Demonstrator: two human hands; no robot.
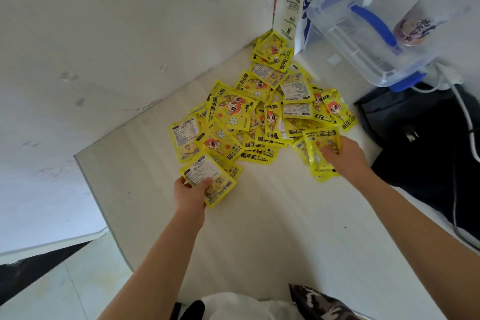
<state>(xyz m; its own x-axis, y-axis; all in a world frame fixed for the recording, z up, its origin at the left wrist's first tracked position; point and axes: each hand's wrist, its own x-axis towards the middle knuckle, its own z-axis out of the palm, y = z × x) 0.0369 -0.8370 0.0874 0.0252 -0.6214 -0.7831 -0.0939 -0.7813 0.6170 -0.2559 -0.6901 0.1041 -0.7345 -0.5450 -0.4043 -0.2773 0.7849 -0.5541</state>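
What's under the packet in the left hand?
The left hand pinches a back-side-up packet. A second packet shows its printed edge beneath the far side; whatever lies below the middle is covered.

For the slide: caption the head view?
Left hand holds near-left packet, right hand near-right packet, at edge of yellow hand-warmer pile on white table.

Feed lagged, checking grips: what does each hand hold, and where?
Left hand pinches one yellow packet at its near left edge; right hand grips a small packet stack by its right edge.
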